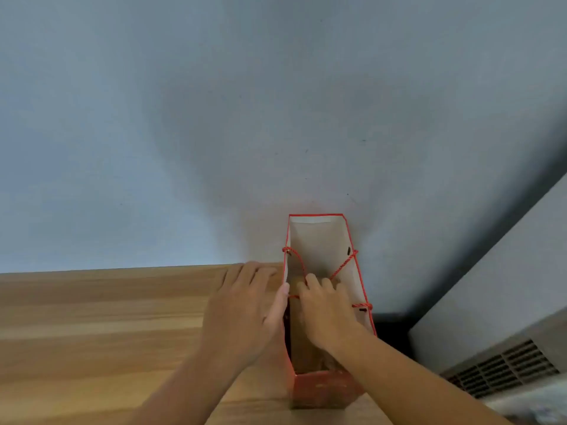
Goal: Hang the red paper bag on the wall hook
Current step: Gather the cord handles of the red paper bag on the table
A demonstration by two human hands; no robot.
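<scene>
The red paper bag [319, 237] stands upright on the wooden table [107, 317] against the wall, its white inside and red rope handles showing from above. My left hand [245, 305] lies flat against the bag's left side, thumb hooked over the rim. My right hand [325, 305] reaches into the bag's mouth with its fingers curled around the red rope handles [342, 266]. No wall hook is in view.
A plain grey-blue wall [276, 102] fills the upper part of the view. At the lower right stands a grey unit with a vent grille [506, 366], with a dark gap between it and the table.
</scene>
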